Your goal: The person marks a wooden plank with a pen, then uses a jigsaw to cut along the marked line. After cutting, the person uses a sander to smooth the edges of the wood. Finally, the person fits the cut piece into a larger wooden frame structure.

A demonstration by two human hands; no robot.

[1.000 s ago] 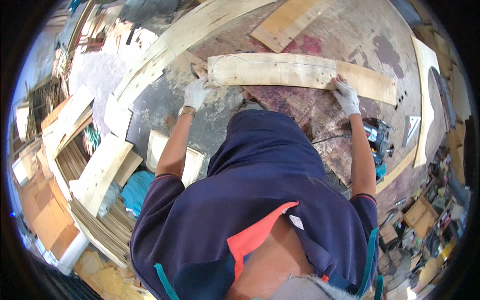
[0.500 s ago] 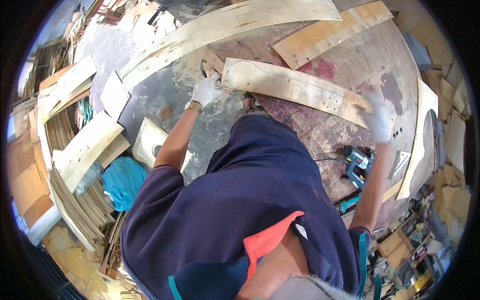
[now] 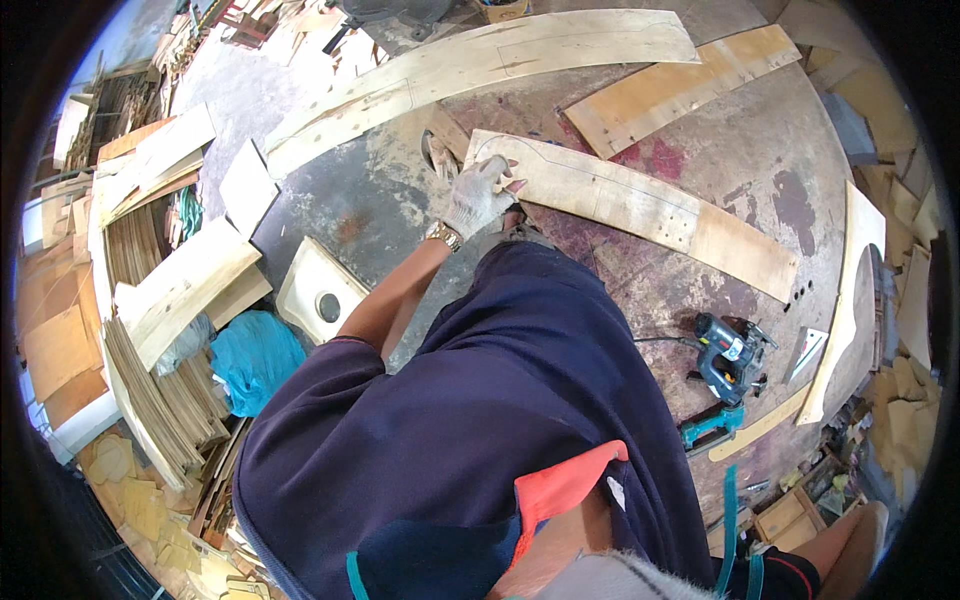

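Note:
My left hand [image 3: 480, 198], in a pale knit glove with a watch at the wrist, is at the left end of a long plywood board [image 3: 620, 200]. Its thumb and forefinger are apart over the board's surface; the remaining fingers are partly hidden. Pencilled curves and a cluster of small holes mark this board, which lies on the floor in front of me. My right arm [image 3: 838, 550] bends out at the lower right rim, and its hand is out of the picture.
On the right are a jigsaw [image 3: 730, 355] with a cord, a teal tool [image 3: 712, 428], a set square [image 3: 806, 352] and a curved wooden piece [image 3: 848, 290]. Beyond lie a long curved board [image 3: 440, 75] and a brown board [image 3: 690, 90]. Stacked panels [image 3: 160, 400] and a blue bag [image 3: 255, 362] stand left.
My left hand has moved right, onto the end of the board. My right hand has left the board's far right end and gone out of view at the lower right.

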